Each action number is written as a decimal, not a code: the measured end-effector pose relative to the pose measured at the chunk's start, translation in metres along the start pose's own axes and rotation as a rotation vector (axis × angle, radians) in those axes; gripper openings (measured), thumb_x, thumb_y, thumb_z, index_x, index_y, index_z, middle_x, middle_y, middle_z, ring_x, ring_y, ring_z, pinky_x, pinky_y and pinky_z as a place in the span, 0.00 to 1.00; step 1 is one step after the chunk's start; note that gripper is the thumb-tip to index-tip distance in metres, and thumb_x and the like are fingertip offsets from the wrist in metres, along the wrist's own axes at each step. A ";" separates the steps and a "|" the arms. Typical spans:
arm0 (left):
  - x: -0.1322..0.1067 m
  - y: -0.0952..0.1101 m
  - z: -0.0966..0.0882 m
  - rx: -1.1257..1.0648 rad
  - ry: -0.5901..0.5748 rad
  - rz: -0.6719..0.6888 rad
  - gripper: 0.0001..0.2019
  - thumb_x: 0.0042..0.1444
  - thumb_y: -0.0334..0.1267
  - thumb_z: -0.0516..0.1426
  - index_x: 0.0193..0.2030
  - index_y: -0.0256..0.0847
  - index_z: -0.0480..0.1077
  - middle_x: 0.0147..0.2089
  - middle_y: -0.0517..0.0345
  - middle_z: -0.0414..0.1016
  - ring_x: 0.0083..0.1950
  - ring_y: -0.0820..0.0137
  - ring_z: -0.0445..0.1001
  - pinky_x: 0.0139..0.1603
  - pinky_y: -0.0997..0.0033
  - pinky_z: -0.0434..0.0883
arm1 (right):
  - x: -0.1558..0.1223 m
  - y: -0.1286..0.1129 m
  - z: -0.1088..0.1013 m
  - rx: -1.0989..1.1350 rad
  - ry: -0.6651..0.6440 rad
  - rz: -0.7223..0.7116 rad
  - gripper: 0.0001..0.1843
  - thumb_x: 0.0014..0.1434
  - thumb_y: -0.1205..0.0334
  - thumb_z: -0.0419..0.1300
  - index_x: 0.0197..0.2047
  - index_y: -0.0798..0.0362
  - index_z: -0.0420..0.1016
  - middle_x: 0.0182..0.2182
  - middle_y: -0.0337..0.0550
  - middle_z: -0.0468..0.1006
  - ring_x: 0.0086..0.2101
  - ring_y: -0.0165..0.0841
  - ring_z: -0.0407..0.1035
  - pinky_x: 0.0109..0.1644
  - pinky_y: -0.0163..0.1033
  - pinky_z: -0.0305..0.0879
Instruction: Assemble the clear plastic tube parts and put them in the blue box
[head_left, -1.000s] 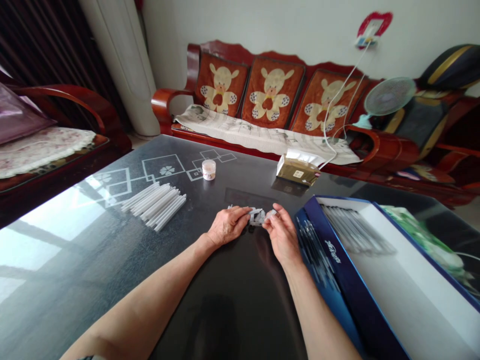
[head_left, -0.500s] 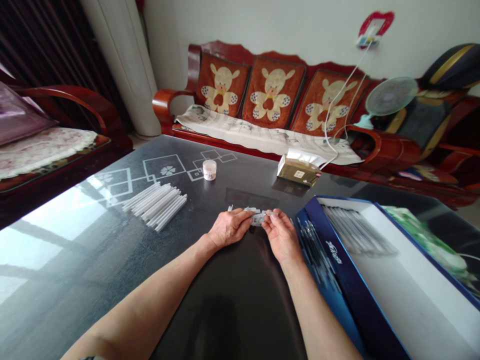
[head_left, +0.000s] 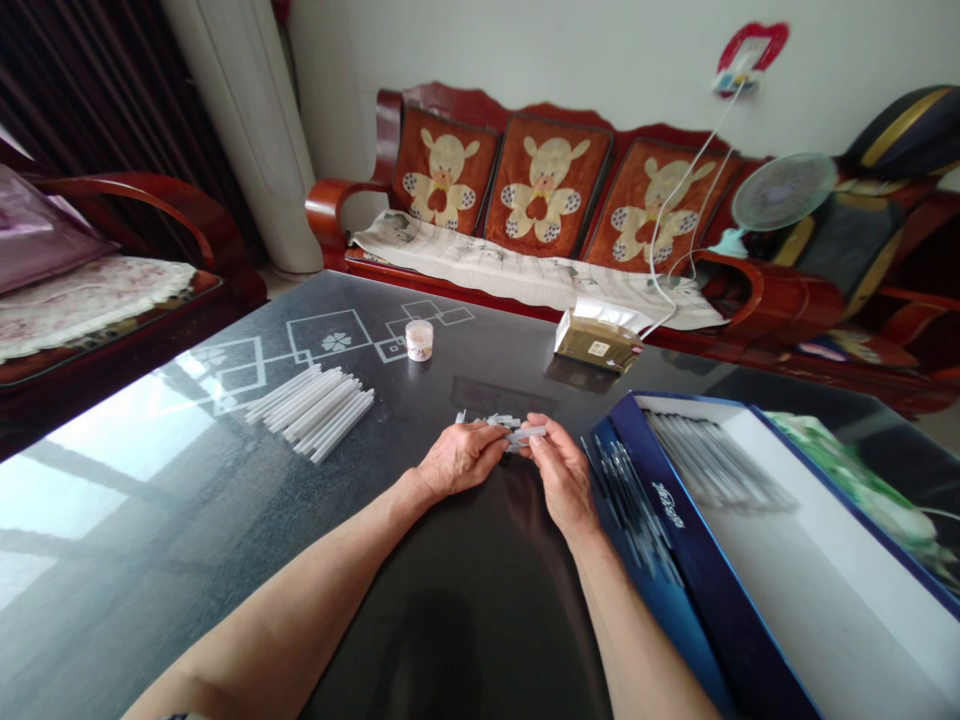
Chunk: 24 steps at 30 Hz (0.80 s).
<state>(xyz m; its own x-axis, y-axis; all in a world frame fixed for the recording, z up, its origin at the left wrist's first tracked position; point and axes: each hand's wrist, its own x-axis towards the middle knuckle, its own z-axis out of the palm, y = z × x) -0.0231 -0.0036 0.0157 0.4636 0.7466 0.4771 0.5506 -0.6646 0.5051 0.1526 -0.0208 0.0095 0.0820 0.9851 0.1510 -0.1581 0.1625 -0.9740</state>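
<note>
My right hand [head_left: 561, 468] pinches a short, whitish translucent pen cap [head_left: 531, 432] between thumb and fingers. Close beside it, my left hand [head_left: 463, 458] lies on the table with its fingers bent and pressed together against a small heap of similar white caps [head_left: 504, 420]. Whatever sits under those left fingers is hidden. Left of my hands lies a bundle of long white pen barrels [head_left: 311, 408], side by side. On the right, several dark thin pens [head_left: 634, 500] rest on a blue surface next to a blue-edged box [head_left: 780, 590].
Inside the box lies a row of clear pens [head_left: 712, 460]. Farther back on the dark table [head_left: 360, 560] stand a small round tub [head_left: 419, 341] and a tissue pack [head_left: 598, 340]. A green-and-white package [head_left: 847, 480] lies beyond the box. A wooden sofa [head_left: 525, 270] stands behind.
My right hand has turned and closed in, and the pen cap in its fingers now shows lengthwise. The left hand has hardly moved.
</note>
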 end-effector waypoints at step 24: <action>-0.003 0.000 0.004 0.230 0.027 0.006 0.16 0.67 0.43 0.45 0.39 0.39 0.70 0.32 0.57 0.72 0.30 0.74 0.72 0.31 0.77 0.66 | -0.004 0.001 0.021 0.278 0.154 0.126 0.24 0.50 0.51 0.68 0.47 0.55 0.74 0.41 0.49 0.82 0.40 0.38 0.77 0.51 0.50 0.71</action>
<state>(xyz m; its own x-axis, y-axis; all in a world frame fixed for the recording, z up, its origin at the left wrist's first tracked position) -0.0217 -0.0055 0.0117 0.4506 0.7394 0.5002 0.6929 -0.6430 0.3263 0.1314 -0.0232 0.0113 0.1889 0.9819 -0.0158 -0.4367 0.0696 -0.8969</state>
